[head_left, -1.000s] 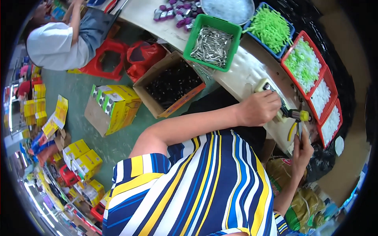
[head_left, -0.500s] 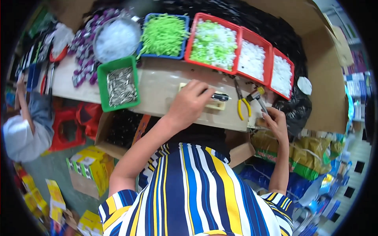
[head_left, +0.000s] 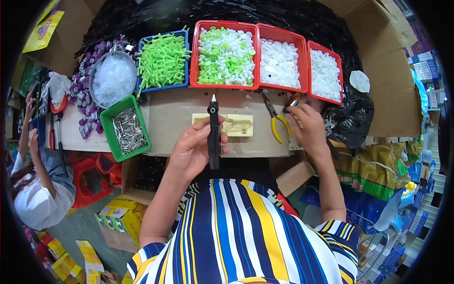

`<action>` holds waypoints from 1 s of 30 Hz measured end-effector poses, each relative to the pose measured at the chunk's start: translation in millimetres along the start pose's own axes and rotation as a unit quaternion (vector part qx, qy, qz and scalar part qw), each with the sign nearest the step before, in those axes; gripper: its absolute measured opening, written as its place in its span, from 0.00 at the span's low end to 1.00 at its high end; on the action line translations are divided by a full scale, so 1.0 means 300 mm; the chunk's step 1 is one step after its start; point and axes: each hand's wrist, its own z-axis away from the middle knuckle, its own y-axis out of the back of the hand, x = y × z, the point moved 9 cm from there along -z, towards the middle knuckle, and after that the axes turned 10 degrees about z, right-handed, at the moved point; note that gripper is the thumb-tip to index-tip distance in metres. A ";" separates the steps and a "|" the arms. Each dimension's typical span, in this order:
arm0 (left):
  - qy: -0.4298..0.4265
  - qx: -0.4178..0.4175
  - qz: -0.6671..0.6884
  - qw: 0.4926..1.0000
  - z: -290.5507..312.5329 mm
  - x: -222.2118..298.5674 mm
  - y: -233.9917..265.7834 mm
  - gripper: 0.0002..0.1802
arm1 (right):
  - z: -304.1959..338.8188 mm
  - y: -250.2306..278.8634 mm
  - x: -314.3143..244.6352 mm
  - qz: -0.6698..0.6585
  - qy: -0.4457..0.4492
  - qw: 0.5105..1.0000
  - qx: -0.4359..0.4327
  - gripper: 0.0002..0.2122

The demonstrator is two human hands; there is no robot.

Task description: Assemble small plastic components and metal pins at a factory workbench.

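My left hand (head_left: 191,144) is closed around a long, narrow black plastic piece (head_left: 213,135), held upright with a small pale tip at its top end. Behind it, a cream block (head_left: 241,125) with shaped hollows lies on the tabletop. My right hand (head_left: 309,125) is at the right, fingers bent over a hammer (head_left: 293,101). The hammer's head shows beyond my fingers and its dark handle emerges near my wrist; the palm hides the middle. Yellow-handled pliers (head_left: 279,124) lie just left of that hand, jaws pointing away.
Along the back stand a blue tray (head_left: 138,78) of green sticks and red trays (head_left: 224,87) of white and green caps. At left are a metal bowl (head_left: 94,97) and a green tray (head_left: 106,130) of metal parts. Another person (head_left: 42,189) works at far left.
My left hand has drawn back toward me, lifting the black piece off the cream block and turning it upright. My right hand has moved left and lowered the hammer. The view has shifted.
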 end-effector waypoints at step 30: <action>0.014 0.045 -0.151 0.987 0.006 0.039 0.006 0.18 | -0.106 -0.231 0.069 0.166 -0.054 0.968 -0.179 0.05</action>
